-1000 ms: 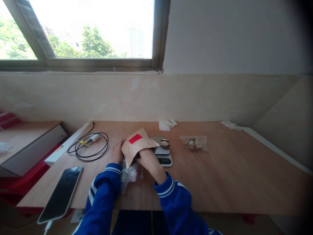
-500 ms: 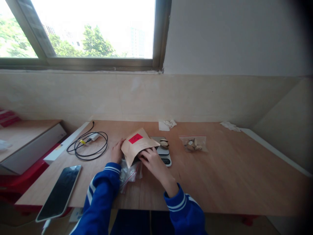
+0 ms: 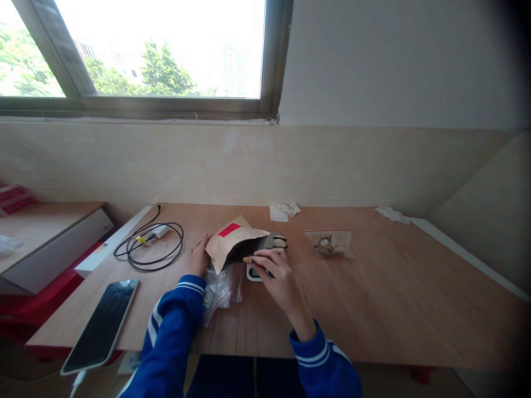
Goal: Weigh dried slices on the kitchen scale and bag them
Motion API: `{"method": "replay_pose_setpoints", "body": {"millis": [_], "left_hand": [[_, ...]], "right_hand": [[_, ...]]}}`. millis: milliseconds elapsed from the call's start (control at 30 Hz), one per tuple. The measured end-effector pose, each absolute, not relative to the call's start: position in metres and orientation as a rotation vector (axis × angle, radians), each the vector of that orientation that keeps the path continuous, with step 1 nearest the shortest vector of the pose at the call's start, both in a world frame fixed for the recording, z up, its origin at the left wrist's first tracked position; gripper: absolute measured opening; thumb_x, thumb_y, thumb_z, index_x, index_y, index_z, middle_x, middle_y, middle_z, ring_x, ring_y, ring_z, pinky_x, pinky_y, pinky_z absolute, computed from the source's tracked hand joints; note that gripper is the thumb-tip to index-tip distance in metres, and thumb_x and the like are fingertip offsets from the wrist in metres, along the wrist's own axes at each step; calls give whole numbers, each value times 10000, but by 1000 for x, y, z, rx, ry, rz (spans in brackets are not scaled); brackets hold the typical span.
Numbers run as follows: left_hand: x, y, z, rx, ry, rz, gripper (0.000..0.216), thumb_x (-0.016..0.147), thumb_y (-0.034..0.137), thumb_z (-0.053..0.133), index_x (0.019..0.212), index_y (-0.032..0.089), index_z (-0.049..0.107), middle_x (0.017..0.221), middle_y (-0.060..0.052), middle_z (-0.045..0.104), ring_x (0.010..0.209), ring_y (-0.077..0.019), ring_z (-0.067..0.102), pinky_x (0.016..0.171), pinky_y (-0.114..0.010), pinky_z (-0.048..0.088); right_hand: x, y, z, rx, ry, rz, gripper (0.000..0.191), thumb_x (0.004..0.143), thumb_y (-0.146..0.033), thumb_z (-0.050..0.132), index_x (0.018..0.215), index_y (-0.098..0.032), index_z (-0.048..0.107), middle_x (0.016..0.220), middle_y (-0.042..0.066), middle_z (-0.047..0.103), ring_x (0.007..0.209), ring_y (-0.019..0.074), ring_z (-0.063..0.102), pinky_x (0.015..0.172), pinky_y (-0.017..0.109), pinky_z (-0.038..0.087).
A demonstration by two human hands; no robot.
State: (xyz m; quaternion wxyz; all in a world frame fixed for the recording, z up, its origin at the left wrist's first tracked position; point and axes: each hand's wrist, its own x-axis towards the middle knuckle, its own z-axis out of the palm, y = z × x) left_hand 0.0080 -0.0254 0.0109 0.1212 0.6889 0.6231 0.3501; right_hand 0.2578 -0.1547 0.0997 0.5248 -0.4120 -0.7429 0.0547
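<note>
Left hand [image 3: 199,257] closed on the left side of the paper bag [image 3: 243,233]; thumb mostly hidden, so exact grip can't be told; bag sits near the middle of the table [image 3: 394,293], tilted, red label [image 3: 229,230] up, dark mouth gaping toward the right hand [image 3: 279,276]; right hand is just outside that mouth, thumb and fingertips pinched together on a small brown piece [image 3: 248,259], too small to identify; the two hands are apart, bag between them.

Scale [image 3: 253,275] lies behind the bag and right hand, partly covered by both; pale slices [image 3: 280,241] on it, beyond the right fingers; clear bags [image 3: 219,290] crumpled on the table below the paper bag, near the left wrist, red zip lines visible; zip bag [image 3: 331,245] with brown chunks lies flat to the right, well apart from the right hand.

Left of the left hand: black cable [image 3: 183,243], coiled, with a white adapter [image 3: 161,231] in the loop; phone [image 3: 102,326] nearer the front left corner, screen dark, white lead [image 3: 78,380] at its near end; tissue [image 3: 290,209] and white paper [image 3: 278,214] at the back edge, side by side; another tissue [image 3: 392,214] at back right; blue sleeves [image 3: 176,315] with white stripes on both arms.
</note>
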Motion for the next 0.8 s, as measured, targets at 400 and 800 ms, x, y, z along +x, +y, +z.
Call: {"method": "replay_pose_setpoints", "body": {"millis": [400, 800], "left_hand": [[12, -29, 14, 2074, 1910, 950, 480, 826, 154, 428, 1290, 264, 479, 1331, -68, 546, 1231, -260, 471, 1029, -460, 309], [17, -34, 20, 2110, 2057, 852, 455, 873, 163, 383, 1313, 257, 451, 1346, -90, 526, 1232, -262, 461, 994, -440, 320]], "right_hand": [[288, -136, 71, -1144, -1229, 527, 256, 832, -422, 591, 852, -176, 657, 790, 37, 657, 736, 186, 591, 687, 300, 467], [297, -107, 52, -1130, -884, 930, 420, 689, -550, 681, 775, -139, 670, 636, -4, 618, 467, 76, 409, 430, 203, 271]]}}
